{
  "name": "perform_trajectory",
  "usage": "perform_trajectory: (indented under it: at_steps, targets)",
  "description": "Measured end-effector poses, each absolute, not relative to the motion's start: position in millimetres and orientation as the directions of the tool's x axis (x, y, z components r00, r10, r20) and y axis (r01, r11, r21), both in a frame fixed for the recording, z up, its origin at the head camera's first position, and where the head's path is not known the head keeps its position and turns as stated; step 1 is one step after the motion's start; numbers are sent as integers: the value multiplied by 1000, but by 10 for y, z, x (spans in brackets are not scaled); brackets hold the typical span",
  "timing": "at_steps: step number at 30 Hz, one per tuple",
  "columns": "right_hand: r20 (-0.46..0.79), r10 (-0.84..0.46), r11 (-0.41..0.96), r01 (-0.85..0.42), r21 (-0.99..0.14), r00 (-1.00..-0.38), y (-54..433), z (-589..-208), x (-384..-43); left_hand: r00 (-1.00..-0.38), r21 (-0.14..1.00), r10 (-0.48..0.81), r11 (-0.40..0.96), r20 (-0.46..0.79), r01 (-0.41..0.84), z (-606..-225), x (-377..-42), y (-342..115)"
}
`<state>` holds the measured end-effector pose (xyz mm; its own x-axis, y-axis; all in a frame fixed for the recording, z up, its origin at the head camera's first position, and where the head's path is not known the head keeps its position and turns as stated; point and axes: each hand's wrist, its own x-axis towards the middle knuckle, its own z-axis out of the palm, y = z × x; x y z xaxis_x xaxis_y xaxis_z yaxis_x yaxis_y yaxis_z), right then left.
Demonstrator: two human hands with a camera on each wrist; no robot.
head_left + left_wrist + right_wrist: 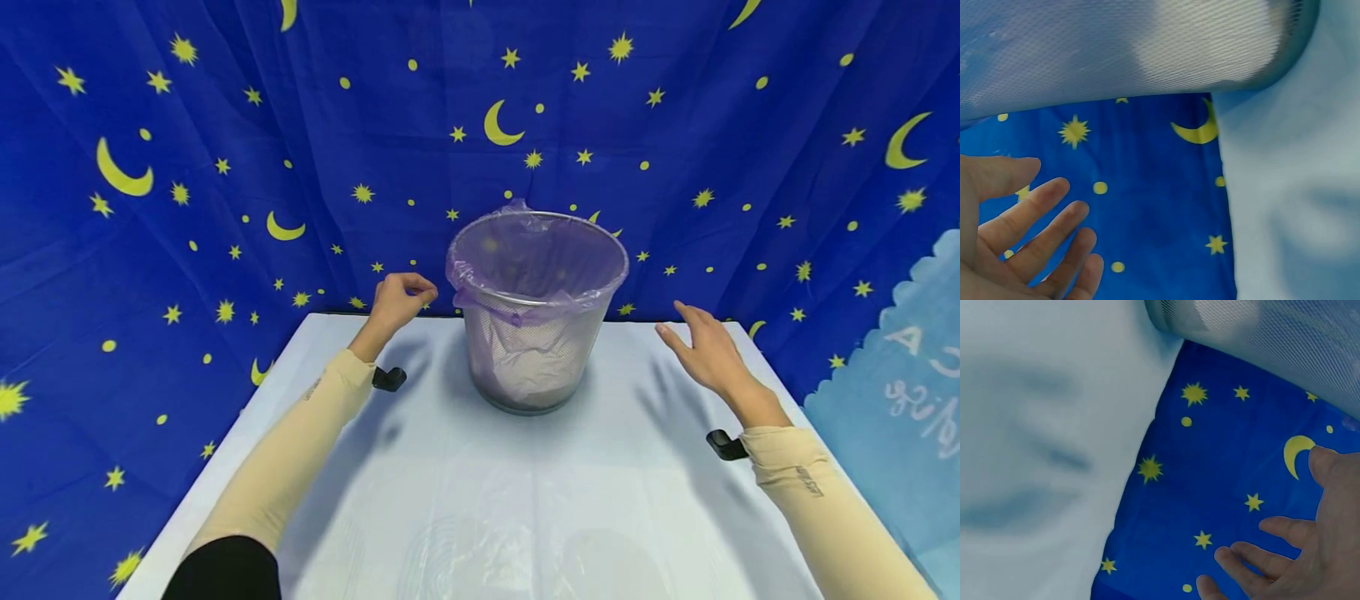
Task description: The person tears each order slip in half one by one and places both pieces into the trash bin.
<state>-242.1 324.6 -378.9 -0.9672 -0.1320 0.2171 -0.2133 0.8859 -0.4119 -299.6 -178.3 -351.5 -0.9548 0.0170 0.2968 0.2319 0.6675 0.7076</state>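
A round mesh waste bin [536,358] stands upright on the white table, lined with a thin purple plastic bag [517,312] that is folded over its rim. To the bin's left hovers my left hand [399,302], apart from it, with fingers loosely bent and nothing held; the left wrist view shows the bin's mesh wall [1210,50] above those spread fingers. On the other side my right hand [705,348] is raised over the table, fingers relaxed and spread, touching nothing. The right wrist view has the bin's lower side [1222,325] at the top.
The white-covered table [480,500] reaches back to a blue curtain [420,150] with yellow moons and stars. A light blue scalloped panel with white lettering [900,383] hangs at the right. Small black devices [390,379] are fixed at both wrists.
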Motion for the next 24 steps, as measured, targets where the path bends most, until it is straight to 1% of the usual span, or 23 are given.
perform_trajectory:
  at_steps: [8,15,19,24]
  targets:
    - [203,-144,876,-221,-430,-968,3164,-4017,-2381,-964,718,18,664,264,208,-3793,-2975,-1782]
    - [204,-155,856,-234,-462,-967,3097,-4225,-2317,-976,749,6,640,216,169,-3998,-2917,-1773]
    - [215,-148,840,-238,-487,-965,3058,-4308,-2305,-974,755,-10,633,227,169,-4116,-2901,-1792]
    - [234,-136,830,-240,-504,-963,3054,-4417,-2274,-972,756,3,628,235,185,-4257,-2897,-1796]
